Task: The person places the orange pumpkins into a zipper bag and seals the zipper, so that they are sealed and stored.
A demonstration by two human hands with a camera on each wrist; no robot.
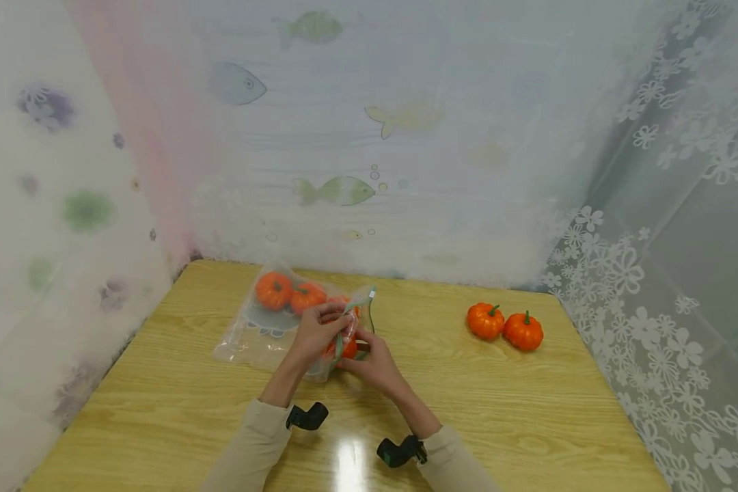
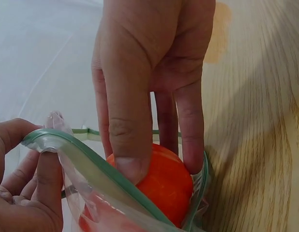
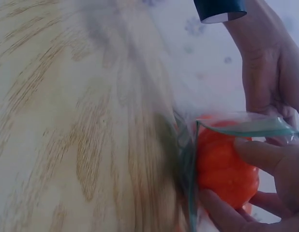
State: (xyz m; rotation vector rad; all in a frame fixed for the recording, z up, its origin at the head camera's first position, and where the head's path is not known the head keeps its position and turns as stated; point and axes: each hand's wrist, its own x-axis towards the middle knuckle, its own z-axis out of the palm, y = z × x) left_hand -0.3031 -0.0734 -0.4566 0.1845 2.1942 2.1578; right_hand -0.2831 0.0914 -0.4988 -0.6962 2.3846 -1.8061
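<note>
A clear zip bag (image 1: 236, 345) with a green zip edge lies on the table, with orange toy pumpkins (image 1: 274, 291) inside its far left part. My left hand (image 1: 312, 336) pinches the zip edge of the bag's mouth between thumb and fingers, seen at the left of the left wrist view. At the mouth, my right hand (image 1: 378, 365) grips another orange pumpkin (image 2: 170, 186), fingers and thumb spread around its sides. In the right wrist view this ribbed pumpkin (image 3: 224, 166) sits between the green zip edges, its lower part hidden by the bag.
Two orange pumpkins with green stems, one left (image 1: 485, 321) and one right (image 1: 523, 331), stand side by side on the right of the wooden table (image 1: 455, 410). Patterned curtains (image 1: 498, 205) enclose the table at the back and sides.
</note>
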